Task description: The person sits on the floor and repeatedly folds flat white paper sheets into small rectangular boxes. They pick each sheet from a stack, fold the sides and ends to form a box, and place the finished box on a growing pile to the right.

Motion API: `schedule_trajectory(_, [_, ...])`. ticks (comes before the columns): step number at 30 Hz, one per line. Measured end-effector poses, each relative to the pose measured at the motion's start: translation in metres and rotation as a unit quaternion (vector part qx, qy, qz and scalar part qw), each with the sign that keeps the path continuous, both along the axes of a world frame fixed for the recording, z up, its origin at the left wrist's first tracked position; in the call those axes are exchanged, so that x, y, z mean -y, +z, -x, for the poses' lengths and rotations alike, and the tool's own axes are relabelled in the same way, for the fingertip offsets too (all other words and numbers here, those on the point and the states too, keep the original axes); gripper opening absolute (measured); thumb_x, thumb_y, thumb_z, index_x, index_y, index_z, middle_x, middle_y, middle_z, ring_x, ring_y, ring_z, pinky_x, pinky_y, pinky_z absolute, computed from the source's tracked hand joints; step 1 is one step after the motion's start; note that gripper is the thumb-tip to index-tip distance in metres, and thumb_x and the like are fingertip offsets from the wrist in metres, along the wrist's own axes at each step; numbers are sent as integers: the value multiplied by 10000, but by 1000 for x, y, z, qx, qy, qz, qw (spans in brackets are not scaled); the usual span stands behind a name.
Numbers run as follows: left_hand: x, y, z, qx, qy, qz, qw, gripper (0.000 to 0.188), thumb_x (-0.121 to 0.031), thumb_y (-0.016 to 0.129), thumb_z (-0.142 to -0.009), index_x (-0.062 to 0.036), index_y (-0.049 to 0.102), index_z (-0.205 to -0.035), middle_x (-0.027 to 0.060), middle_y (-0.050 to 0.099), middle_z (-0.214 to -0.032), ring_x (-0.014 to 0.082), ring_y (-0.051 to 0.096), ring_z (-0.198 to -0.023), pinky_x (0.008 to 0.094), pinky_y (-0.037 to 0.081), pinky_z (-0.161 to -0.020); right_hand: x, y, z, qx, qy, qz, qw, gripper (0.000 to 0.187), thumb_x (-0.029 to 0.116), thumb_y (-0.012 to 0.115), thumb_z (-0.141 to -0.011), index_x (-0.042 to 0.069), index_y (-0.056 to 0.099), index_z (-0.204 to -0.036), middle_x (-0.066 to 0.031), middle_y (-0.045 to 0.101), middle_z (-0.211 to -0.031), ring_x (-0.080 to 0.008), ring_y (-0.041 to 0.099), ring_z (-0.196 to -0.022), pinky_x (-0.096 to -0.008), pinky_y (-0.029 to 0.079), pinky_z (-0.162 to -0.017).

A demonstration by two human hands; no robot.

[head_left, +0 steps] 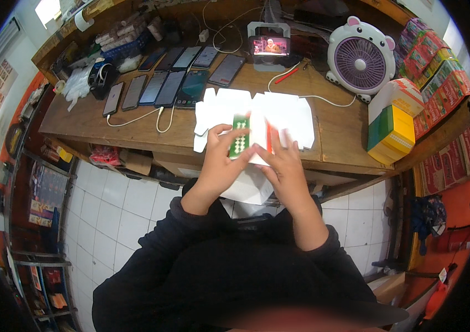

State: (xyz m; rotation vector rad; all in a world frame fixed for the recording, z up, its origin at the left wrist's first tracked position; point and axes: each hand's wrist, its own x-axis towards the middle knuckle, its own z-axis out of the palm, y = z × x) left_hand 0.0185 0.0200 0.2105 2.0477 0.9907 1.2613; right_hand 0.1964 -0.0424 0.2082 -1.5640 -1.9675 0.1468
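A small paper carton (pixel 240 143), with a green checkered panel and a red-orange panel, stands partly folded at the table's front edge between my hands. My left hand (pixel 219 163) grips its green side, with fingers outside and thumb reaching across the near edge. On the red-orange side, my right hand (pixel 286 172) presses with thumb and fingers; its fingertips are smeared by motion. Beneath and beyond lie flat white carton blanks (pixel 293 115), printed side down. A formed yellow and green box (pixel 392 135) sits to the right, with an orange and white box (pixel 398 99) behind it.
Several phones (pixel 171 86) lie on the wooden table (pixel 80 126) at the left, some with white cables. A propped phone (pixel 269 46) plays video at the back. The bear-shaped fan (pixel 359 61) and colourful sachets (pixel 442 80) stand at the right. A red pen (pixel 286 76) lies near the fan.
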Motion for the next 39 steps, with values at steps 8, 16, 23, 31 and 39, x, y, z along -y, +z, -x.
schedule_trajectory(8, [-4,-2,7,45,-85,15,995,249,-215,682,-913,-74,726,-1113,178,719,-1053,297,659,-1059,357,491,-939,9,-31,0,-384,49,-79,919,563,362,636,-934,75,465,-1386,-196,426,-1454,-322,456,-1324,-496,227,-1159])
schedule_trajectory(16, [9,-22,-19,156,-178,247,940,559,-436,555,-989,18,578,-1314,171,626,-1271,212,566,-1182,340,414,-1033,53,-99,3,-644,196,163,721,1092,737,550,-835,60,68,-1545,-115,259,-1549,-283,287,-1420,-435,219,-1171])
schedule_trajectory(23, [-1,-33,-24,216,-235,242,916,760,-336,592,-986,-73,172,-1562,170,274,-1571,302,327,-1425,443,287,-1148,77,-67,-78,-686,6,-234,689,805,607,455,-918,93,295,-1516,-90,399,-1503,-297,396,-1366,-487,300,-1138])
schedule_trajectory(31, [-19,-60,28,173,-87,184,964,467,-226,594,-983,-34,486,-1394,101,458,-1392,226,463,-1291,346,405,-1041,56,47,-226,77,-577,-265,769,600,397,775,-762,224,599,-1308,-189,469,-1327,-386,469,-1221,-479,394,-1030])
schedule_trajectory(39, [-30,-63,71,202,48,166,964,304,-150,595,-965,-21,589,-1240,76,523,-1255,178,530,-1094,301,442,-947,12,106,-260,183,-630,-12,755,620,599,634,-767,357,581,-1336,-117,438,-1428,-399,457,-1244,-575,382,-998])
